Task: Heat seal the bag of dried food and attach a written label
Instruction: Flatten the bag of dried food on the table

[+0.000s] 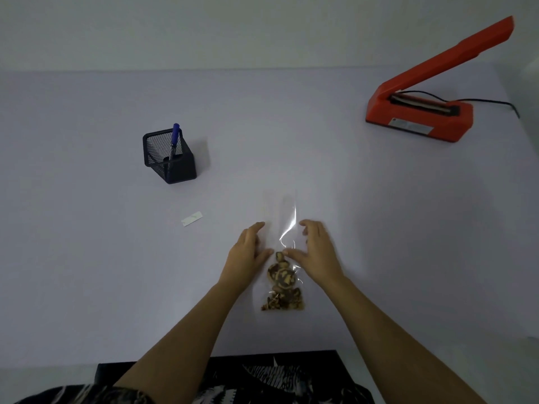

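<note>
A big pale table (87, 258) is filling almost the whole view, and a plain pale wall (204, 30) is standing behind its far edge. The light is dim and a little grey.

On the left, a black mesh cup (169, 156) is sitting on the table. A blue pen (175, 138) is standing inside it, leaning a bit and poking out of the top. Nearer to the person and a bit to the right of the cup, a small white label (192, 218) is lying flat on the table by itself, well apart from the hands.

In the middle, a long clear bag (287, 228) is lying flat on the table, pointing away from the person. Brown and yellow dried food (283, 285) is sitting in the near end of the bag. The far end looks empty and shiny.

The left hand (248, 252) is resting at the left edge of the bag with its fingers loosely spread, not pinching anything. The right hand (316, 249) is resting at the right edge, with its fingers also loosely spread and its thumb lying on the plastic just above the food.

On the far right, an orange heat sealer (420, 112) is sitting on the table with its long arm lifted up. A black cord (495, 102) is running off behind it.

At the bottom, the person's dark patterned shirt (277, 374) is showing.
</note>
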Tool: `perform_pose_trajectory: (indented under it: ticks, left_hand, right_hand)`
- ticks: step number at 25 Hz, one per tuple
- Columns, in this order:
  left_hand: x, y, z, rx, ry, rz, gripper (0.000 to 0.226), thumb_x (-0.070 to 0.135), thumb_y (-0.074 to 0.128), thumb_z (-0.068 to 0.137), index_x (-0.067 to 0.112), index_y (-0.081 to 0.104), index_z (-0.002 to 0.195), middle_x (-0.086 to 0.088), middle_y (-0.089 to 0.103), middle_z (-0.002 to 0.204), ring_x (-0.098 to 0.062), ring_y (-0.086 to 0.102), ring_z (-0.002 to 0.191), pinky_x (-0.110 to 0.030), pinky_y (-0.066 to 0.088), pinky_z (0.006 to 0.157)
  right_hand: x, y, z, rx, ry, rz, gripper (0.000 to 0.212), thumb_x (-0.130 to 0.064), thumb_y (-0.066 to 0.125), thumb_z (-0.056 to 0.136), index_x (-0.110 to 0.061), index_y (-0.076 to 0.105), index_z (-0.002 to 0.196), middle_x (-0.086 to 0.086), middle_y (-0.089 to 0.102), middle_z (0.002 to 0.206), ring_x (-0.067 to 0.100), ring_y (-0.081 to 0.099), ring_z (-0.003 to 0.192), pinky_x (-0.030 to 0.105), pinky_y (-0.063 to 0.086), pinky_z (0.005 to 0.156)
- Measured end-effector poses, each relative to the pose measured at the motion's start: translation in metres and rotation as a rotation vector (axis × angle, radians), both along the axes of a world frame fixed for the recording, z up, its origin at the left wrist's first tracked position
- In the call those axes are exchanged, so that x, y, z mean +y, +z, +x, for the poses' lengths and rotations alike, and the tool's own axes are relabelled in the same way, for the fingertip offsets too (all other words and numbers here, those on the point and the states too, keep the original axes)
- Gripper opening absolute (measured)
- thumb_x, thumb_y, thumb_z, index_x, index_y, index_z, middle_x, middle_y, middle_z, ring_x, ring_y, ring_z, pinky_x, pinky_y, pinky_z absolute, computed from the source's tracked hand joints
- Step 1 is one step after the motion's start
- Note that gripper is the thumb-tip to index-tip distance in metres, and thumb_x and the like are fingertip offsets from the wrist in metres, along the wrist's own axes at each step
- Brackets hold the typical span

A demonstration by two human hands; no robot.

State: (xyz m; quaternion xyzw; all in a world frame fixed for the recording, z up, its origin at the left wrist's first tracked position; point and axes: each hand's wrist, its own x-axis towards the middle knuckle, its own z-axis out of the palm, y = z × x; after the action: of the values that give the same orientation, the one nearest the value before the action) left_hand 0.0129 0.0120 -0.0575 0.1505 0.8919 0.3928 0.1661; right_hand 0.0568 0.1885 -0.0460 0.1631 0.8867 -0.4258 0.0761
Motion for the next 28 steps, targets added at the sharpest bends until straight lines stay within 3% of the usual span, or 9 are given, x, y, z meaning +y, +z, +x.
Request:
perform_pose_trajectory:
  ticks: [3, 6, 9, 13, 16, 21, 25, 28]
  left_hand:
    - [-0.002, -0.006, 0.001, 0.337, -0.165, -0.186, 0.039, 0.023, 0.069, 0.082, 0.016, 0.058, 0.118, -0.014, 0.053, 0.114, -0.025, 0.055, 0.09, -0.036, 0.053, 0.074]
    - [-0.003, -0.009, -0.003, 0.495, -0.193, -0.32, 0.028, 0.021, 0.078, 0.072, 0.017, 0.068, 0.098, -0.017, 0.058, 0.106, -0.033, 0.056, 0.086, -0.042, 0.053, 0.07]
    - [-0.005, -0.013, -0.008, 0.504, -0.333, -0.21, 0.009, 0.017, 0.067, 0.077, 0.011, 0.07, 0.084, -0.01, 0.065, 0.093, -0.029, 0.058, 0.081, -0.039, 0.051, 0.066]
    - [-0.007, -0.015, -0.014, 0.452, -0.435, -0.12, 0.023, 0.017, 0.05, 0.082, 0.006, 0.07, 0.084, -0.009, 0.069, 0.085, -0.023, 0.057, 0.079, -0.026, 0.041, 0.072]
    - [-0.008, -0.015, -0.019, 0.428, -0.462, -0.111, 0.024, 0.02, 0.049, 0.085, 0.007, 0.069, 0.089, -0.009, 0.067, 0.088, -0.019, 0.048, 0.084, -0.027, 0.042, 0.074]
    - [-0.009, -0.011, -0.032, 0.39, -0.475, -0.196, 0.034, 0.033, 0.048, 0.085, 0.011, 0.068, 0.101, -0.009, 0.063, 0.096, -0.024, 0.054, 0.088, -0.031, 0.047, 0.076]
    - [-0.01, -0.005, -0.036, 0.368, -0.52, -0.228, 0.036, 0.037, 0.049, 0.085, 0.012, 0.067, 0.103, -0.009, 0.063, 0.1, -0.026, 0.058, 0.09, -0.033, 0.05, 0.077]
    - [-0.009, -0.002, -0.035, 0.341, -0.504, -0.244, 0.031, 0.035, 0.05, 0.085, 0.016, 0.067, 0.102, -0.006, 0.064, 0.102, -0.025, 0.058, 0.092, -0.037, 0.051, 0.074]
  right_hand:
    - [0.0, -0.003, 0.002, 0.14, 0.226, 0.245, 0.043, -0.034, 0.066, 0.082, -0.014, 0.055, 0.119, 0.003, 0.059, 0.117, 0.021, 0.051, 0.109, 0.034, 0.038, 0.094]
    - [0.0, -0.009, 0.004, 0.263, 0.394, 0.34, 0.023, -0.029, 0.052, 0.087, -0.02, 0.064, 0.104, -0.003, 0.068, 0.105, 0.019, 0.058, 0.101, 0.027, 0.034, 0.089]
    - [0.004, -0.018, 0.005, 0.278, 0.414, 0.338, 0.021, -0.029, 0.05, 0.087, -0.021, 0.068, 0.095, -0.006, 0.07, 0.094, 0.017, 0.064, 0.091, 0.024, 0.032, 0.084]
    - [0.006, -0.019, 0.003, 0.229, 0.432, 0.33, 0.029, -0.037, 0.044, 0.088, -0.024, 0.069, 0.096, -0.008, 0.069, 0.099, 0.016, 0.063, 0.095, 0.029, 0.035, 0.083]
    - [0.009, -0.015, -0.002, 0.198, 0.458, 0.327, 0.029, -0.042, 0.045, 0.087, -0.028, 0.068, 0.097, -0.011, 0.066, 0.103, 0.013, 0.06, 0.099, 0.031, 0.034, 0.082]
    - [0.015, -0.012, -0.008, 0.182, 0.502, 0.367, 0.017, -0.035, 0.061, 0.085, -0.028, 0.07, 0.098, -0.01, 0.065, 0.103, 0.013, 0.058, 0.101, 0.03, 0.031, 0.082]
    - [0.014, -0.01, -0.006, 0.193, 0.497, 0.403, 0.03, -0.045, 0.049, 0.085, -0.03, 0.073, 0.094, -0.009, 0.066, 0.1, 0.015, 0.06, 0.096, 0.033, 0.035, 0.079]
    - [0.009, -0.008, -0.014, 0.127, 0.426, 0.372, 0.027, -0.041, 0.053, 0.087, -0.024, 0.074, 0.089, -0.007, 0.065, 0.098, 0.016, 0.058, 0.096, 0.032, 0.031, 0.079]
